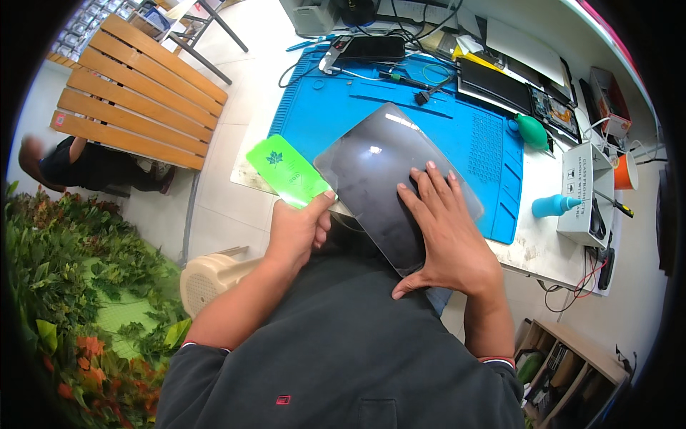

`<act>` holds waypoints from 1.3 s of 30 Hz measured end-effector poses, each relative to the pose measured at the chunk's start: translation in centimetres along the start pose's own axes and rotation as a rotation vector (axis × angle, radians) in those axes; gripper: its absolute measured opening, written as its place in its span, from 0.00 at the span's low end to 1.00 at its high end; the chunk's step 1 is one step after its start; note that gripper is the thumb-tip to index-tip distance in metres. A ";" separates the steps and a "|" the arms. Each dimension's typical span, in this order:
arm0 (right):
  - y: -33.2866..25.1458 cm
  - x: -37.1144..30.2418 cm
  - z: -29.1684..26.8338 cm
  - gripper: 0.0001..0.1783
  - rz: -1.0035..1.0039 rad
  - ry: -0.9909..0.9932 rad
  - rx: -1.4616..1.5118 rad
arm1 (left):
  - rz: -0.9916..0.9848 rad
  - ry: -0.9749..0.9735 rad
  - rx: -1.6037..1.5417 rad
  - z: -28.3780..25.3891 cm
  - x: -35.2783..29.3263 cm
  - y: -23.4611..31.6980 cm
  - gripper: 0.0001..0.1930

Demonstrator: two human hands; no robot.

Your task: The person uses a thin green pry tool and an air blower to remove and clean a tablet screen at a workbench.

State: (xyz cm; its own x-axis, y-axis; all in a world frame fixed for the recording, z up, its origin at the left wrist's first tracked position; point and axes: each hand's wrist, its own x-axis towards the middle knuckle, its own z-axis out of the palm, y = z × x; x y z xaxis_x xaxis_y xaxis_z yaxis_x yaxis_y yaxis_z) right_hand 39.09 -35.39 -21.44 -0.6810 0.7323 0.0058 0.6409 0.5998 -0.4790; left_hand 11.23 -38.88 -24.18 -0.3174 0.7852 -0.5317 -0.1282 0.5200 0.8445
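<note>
A dark, glossy tablet [382,179] lies at a slant across the near edge of the blue work mat [314,93], its lower part reaching toward my body. My right hand [446,229] rests on its right side, fingers stretched flat over the surface and the thumb by the near corner. My left hand [300,225] pinches the lower end of a thin, bright green plastic card [282,168] with a dark leaf mark. The card's right edge meets or overlaps the tablet's left edge; I cannot tell whether it goes beneath. The tablet's underside is hidden.
Behind the tablet lie a phone [371,48], cables and opened devices [554,111]. To the right stand a green blower bulb [532,132], a blue bottle [550,206] and a white box [582,193]. A beige stool [204,286] is at left; a person [93,161] sits beyond.
</note>
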 end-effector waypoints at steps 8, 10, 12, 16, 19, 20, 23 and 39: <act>0.5 -0.9 -0.1 0.78 0.005 -0.003 0.037 | -0.002 -0.017 0.003 0.4 -0.4 0.3 0.11; 0.5 -0.9 0.0 0.78 0.005 0.007 0.040 | -0.014 -0.018 0.009 0.4 -0.6 0.3 0.11; 0.5 -1.0 0.0 0.78 0.006 0.011 0.052 | -0.022 -0.023 -0.003 0.4 -0.7 0.1 0.11; 0.5 -1.1 0.1 0.78 0.001 0.020 0.058 | -0.015 -0.030 -0.013 0.6 -0.8 -0.1 0.11; 0.5 -1.1 0.2 0.78 -0.002 0.014 0.080 | -0.008 -0.030 -0.020 0.6 -0.8 -0.2 0.11; 0.5 -1.1 0.2 0.79 -0.003 0.014 0.079 | -0.005 -0.030 -0.017 0.5 -0.7 -0.5 0.11; 0.5 -1.0 0.4 0.80 -0.004 0.015 0.077 | 0.000 -0.038 -0.021 0.5 -0.8 -0.5 0.11; 0.6 -0.9 0.3 0.83 0.002 0.002 0.045 | -0.027 -0.066 -0.029 0.8 -1.7 -0.7 0.10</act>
State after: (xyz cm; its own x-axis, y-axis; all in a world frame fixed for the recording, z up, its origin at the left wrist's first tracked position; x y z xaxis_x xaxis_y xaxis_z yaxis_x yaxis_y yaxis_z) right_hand 39.92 -35.80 -21.99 -0.6791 0.7340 0.0067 0.6255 0.5834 -0.5181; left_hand 12.63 -40.24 -23.91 -0.2511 0.7921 -0.5563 -0.1635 0.5317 0.8310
